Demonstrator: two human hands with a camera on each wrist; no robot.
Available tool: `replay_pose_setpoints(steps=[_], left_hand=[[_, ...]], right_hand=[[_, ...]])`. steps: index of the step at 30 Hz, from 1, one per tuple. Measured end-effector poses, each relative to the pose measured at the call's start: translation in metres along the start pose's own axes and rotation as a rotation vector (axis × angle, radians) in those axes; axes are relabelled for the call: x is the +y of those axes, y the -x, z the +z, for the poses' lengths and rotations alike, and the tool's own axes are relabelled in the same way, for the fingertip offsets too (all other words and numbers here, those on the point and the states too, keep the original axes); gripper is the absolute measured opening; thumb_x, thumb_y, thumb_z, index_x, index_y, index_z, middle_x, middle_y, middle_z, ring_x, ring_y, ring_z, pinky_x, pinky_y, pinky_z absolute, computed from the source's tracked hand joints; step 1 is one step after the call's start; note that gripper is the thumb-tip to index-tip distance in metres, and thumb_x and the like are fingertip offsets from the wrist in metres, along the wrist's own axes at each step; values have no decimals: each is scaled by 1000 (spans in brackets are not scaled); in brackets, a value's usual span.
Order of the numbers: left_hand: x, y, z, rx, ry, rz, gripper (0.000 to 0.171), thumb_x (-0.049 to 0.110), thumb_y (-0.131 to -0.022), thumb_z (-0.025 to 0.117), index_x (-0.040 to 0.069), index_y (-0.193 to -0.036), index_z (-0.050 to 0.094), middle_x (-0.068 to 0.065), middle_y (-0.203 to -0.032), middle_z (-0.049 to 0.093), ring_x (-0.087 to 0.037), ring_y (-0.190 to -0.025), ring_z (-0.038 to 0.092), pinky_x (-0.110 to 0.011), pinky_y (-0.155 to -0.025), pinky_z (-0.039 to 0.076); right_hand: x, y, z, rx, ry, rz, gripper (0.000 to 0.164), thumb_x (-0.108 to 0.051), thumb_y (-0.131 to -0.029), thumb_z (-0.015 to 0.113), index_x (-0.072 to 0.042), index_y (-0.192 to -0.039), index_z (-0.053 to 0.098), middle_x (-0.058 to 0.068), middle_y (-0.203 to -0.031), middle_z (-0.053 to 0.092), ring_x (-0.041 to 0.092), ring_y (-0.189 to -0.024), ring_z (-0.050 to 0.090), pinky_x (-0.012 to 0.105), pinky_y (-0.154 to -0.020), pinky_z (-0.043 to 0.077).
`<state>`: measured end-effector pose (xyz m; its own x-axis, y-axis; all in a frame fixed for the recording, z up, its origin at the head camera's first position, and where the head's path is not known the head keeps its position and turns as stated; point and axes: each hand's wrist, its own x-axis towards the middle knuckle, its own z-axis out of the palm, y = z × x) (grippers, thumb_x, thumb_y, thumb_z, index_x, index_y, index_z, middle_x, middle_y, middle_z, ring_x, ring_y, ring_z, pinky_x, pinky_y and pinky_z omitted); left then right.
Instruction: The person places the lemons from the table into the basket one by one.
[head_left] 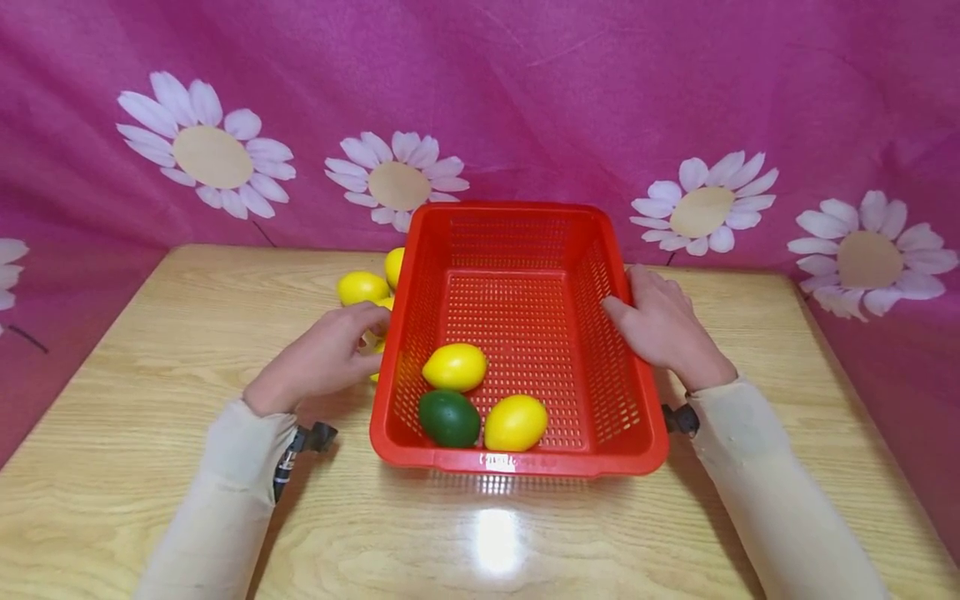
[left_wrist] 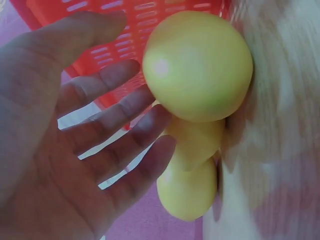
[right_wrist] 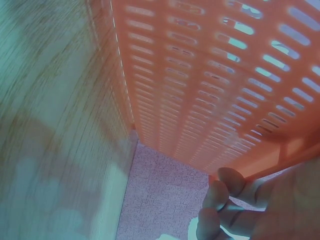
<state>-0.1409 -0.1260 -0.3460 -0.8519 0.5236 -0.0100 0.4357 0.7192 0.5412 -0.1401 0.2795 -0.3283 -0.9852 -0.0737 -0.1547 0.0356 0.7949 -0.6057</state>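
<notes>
A red plastic basket (head_left: 517,312) with slotted walls stands in the middle of the table. My right hand (head_left: 667,325) grips its right rim, thumb over the inside and fingers along the outer wall. Inside, at the near left, lie two yellow lemons (head_left: 455,367) and a dark green oval fruit (head_left: 449,418). Several more lemons (head_left: 363,288) lie on the table against the basket's left side, partly hidden behind its wall. Beside them is my left hand (head_left: 322,354), its fingers loosely extended; in the left wrist view the fingertips come right to the nearest lemon (left_wrist: 200,67).
The wooden table (head_left: 150,417) extends to both sides of the basket and in front of it. A pink cloth (head_left: 540,100) with white daisies hangs behind the table's back edge, close to the basket's far end.
</notes>
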Motion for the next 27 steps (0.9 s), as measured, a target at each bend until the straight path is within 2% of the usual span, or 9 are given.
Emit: replay_pose_setpoints(steps=[8, 16, 23, 27], left_hand=[[1, 0, 5, -22, -4, -44, 43, 26, -90, 80, 17, -129, 68, 0, -111, 73, -21, -99, 63, -37, -88, 58], [5, 1, 10, -17, -35, -35, 56, 15, -89, 79, 11, -141, 61, -8, -126, 69, -27, -115, 64, -50, -103, 57], [5, 1, 12, 29, -93, 37, 48, 9, -88, 75, 6, -135, 63, -12, -116, 68, -30, -107, 66, -49, -98, 58], [5, 1, 13, 38, -110, 45, 47, 10, -88, 76, 6, -133, 64, -12, -116, 68, -29, -107, 66, -49, -99, 57]], right_hand=[[-1, 0, 1, 2, -1, -9, 45, -28, -103, 48, -2, -139, 42, 21, -109, 60, 21, -68, 72, 34, -57, 62], [2, -1, 1, 4, 24, -9, 47, -30, -103, 48, -2, -141, 42, 19, -110, 60, 23, -75, 70, 32, -58, 62], [2, -1, 1, 12, 39, -20, 47, -32, -103, 47, -2, -140, 44, 19, -109, 60, 22, -72, 69, 31, -56, 61], [1, -1, 1, 8, 41, -18, 48, -32, -104, 47, -2, -141, 43, 18, -109, 59, 23, -74, 69, 30, -56, 61]])
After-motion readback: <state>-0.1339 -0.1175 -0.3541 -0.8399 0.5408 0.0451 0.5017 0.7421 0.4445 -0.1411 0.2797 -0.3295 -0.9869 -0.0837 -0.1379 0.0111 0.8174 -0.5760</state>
